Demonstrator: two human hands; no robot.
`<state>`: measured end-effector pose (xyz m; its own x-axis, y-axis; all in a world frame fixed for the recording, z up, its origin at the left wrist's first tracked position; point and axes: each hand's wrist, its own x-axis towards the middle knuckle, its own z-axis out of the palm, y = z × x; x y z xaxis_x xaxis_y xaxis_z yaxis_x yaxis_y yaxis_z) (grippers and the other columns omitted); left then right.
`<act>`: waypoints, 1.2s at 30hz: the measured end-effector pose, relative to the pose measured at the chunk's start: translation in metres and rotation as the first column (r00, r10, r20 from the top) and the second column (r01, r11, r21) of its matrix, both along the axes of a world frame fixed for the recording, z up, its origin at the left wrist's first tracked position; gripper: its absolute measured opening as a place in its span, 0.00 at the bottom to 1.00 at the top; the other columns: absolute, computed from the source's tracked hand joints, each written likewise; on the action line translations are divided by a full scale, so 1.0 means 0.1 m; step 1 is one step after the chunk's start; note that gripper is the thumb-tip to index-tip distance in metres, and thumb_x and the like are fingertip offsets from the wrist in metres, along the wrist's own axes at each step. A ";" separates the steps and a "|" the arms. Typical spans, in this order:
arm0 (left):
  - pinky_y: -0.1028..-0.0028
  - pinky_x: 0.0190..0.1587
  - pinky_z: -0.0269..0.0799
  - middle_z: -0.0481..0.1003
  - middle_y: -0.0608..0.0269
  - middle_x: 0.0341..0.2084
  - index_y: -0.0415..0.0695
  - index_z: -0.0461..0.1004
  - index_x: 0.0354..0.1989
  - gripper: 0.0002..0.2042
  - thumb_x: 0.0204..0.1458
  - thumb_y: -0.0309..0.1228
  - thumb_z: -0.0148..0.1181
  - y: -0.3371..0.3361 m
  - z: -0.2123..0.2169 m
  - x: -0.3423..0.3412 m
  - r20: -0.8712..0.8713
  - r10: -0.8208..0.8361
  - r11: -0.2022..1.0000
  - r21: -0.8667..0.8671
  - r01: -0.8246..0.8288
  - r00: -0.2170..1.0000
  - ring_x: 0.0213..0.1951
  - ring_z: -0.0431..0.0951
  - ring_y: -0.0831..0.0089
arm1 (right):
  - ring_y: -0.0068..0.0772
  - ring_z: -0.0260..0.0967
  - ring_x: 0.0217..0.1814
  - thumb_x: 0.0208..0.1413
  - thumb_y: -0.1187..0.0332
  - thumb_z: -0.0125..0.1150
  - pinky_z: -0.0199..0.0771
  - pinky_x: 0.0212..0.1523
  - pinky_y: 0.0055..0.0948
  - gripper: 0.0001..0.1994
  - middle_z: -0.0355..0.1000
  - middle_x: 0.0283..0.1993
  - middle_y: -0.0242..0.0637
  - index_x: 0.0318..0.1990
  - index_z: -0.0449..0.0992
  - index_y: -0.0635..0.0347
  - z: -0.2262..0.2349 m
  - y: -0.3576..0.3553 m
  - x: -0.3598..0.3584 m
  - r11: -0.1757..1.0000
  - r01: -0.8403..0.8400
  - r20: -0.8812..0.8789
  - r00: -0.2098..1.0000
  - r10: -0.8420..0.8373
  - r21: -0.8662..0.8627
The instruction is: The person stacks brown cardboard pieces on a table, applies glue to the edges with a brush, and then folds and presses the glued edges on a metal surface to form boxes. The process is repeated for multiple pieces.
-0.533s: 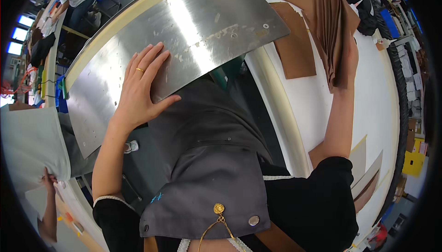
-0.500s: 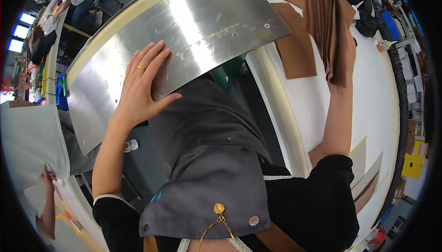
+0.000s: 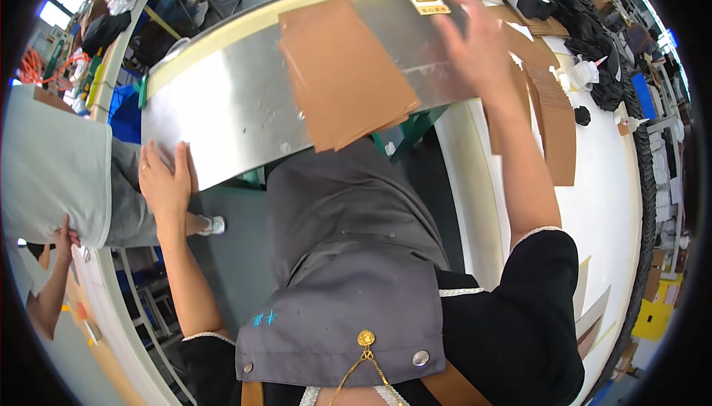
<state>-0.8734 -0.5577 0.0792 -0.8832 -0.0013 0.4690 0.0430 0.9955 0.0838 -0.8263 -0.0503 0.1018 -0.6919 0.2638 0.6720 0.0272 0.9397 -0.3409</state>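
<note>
A thin stack of flat brown leather-like sheets [image 3: 345, 72] lies across the middle of a shiny metal plate [image 3: 222, 120]. Its near corner reaches slightly past the plate's front edge. My left hand [image 3: 165, 183] rests at the plate's near left corner, fingers stretched out, holding nothing. Above the plate's right end is my right hand [image 3: 478, 46], blurred by motion. Its fingers look spread, with nothing seen in them.
A white table [image 3: 601, 206] on the right carries more brown sheets [image 3: 552, 124], a white bottle [image 3: 582, 74] and black cloth. A yellow warning label [image 3: 428, 2] marks the plate's far right. At left, a co-worker in a light top [image 3: 55, 169] stands close by.
The brown sheets my right hand held up over the white table now lie on the plate, released. My left hand has slid left to the plate's corner. The view has shifted.
</note>
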 end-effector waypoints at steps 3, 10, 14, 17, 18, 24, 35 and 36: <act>0.47 0.68 0.56 0.65 0.43 0.68 0.44 0.65 0.70 0.38 0.59 0.60 0.54 -0.13 -0.13 0.01 0.006 0.047 0.999 0.028 -0.047 0.999 0.70 0.62 0.46 | 0.57 0.71 0.62 0.65 0.48 0.51 0.68 0.62 0.46 0.28 0.74 0.59 0.54 0.58 0.75 0.64 -0.11 0.54 -0.05 0.941 0.338 0.449 0.837 -0.315 0.030; 0.41 0.67 0.56 0.65 0.45 0.68 0.58 0.64 0.72 0.41 0.55 0.70 0.47 -0.25 -0.07 -0.31 0.232 0.295 0.937 0.120 -0.328 0.927 0.68 0.65 0.43 | 0.68 0.66 0.66 0.71 0.47 0.26 0.62 0.69 0.52 0.35 0.69 0.63 0.64 0.58 0.75 0.68 -0.49 1.13 -0.35 0.960 0.280 0.652 0.732 -0.195 -0.026; 0.44 0.66 0.60 0.68 0.41 0.64 0.61 0.66 0.71 0.37 0.57 0.67 0.46 -0.38 -0.10 -0.34 0.226 0.279 0.944 0.112 -0.309 0.933 0.65 0.69 0.40 | 0.69 0.63 0.68 0.70 0.52 0.27 0.60 0.70 0.53 0.30 0.66 0.65 0.65 0.62 0.72 0.62 -0.47 1.03 -0.03 0.947 0.307 0.657 0.694 -0.293 0.098; 0.47 0.64 0.64 0.70 0.37 0.62 0.60 0.67 0.70 0.34 0.59 0.64 0.47 -0.44 -0.12 -0.34 0.189 0.216 0.964 0.116 -0.241 0.958 0.62 0.71 0.39 | 0.66 0.67 0.65 0.71 0.46 0.29 0.63 0.67 0.53 0.36 0.72 0.59 0.66 0.52 0.78 0.71 -0.48 0.97 0.34 0.929 0.371 0.659 0.695 -0.289 0.016; 0.50 0.63 0.67 0.72 0.35 0.60 0.59 0.68 0.69 0.33 0.59 0.63 0.49 -0.49 -0.11 -0.36 0.236 0.144 0.976 0.125 -0.177 0.961 0.61 0.73 0.38 | 0.65 0.69 0.64 0.71 0.46 0.29 0.64 0.66 0.53 0.37 0.72 0.57 0.67 0.51 0.78 0.73 -0.48 0.96 0.45 0.931 0.363 0.627 0.730 -0.270 -0.023; 0.62 0.60 0.71 0.78 0.41 0.54 0.52 0.72 0.66 0.25 0.63 0.50 0.56 -0.82 -0.09 -0.31 0.118 -0.193 0.887 0.444 0.122 0.974 0.58 0.77 0.46 | 0.69 0.72 0.56 0.73 0.46 0.33 0.67 0.61 0.55 0.37 0.75 0.49 0.70 0.42 0.79 0.76 -0.43 0.93 0.52 0.925 0.380 0.623 0.729 -0.283 -0.025; 0.60 0.61 0.69 0.76 0.47 0.58 0.52 0.68 0.69 0.23 0.70 0.42 0.41 -0.54 -0.09 0.03 0.149 -0.045 0.899 0.438 -0.025 0.988 0.58 0.77 0.47 | 0.69 0.73 0.55 0.73 0.46 0.33 0.70 0.58 0.57 0.36 0.76 0.49 0.67 0.41 0.81 0.73 -0.25 0.89 0.43 0.912 0.408 0.605 0.716 -0.347 0.041; 0.61 0.60 0.69 0.77 0.46 0.58 0.51 0.69 0.69 0.22 0.70 0.41 0.42 -0.53 -0.11 0.07 0.173 -0.018 0.885 0.461 -0.065 0.985 0.58 0.77 0.47 | 0.68 0.73 0.55 0.73 0.45 0.33 0.70 0.58 0.57 0.36 0.76 0.49 0.65 0.42 0.81 0.71 -0.19 0.83 0.40 0.890 0.447 0.592 0.695 -0.407 0.086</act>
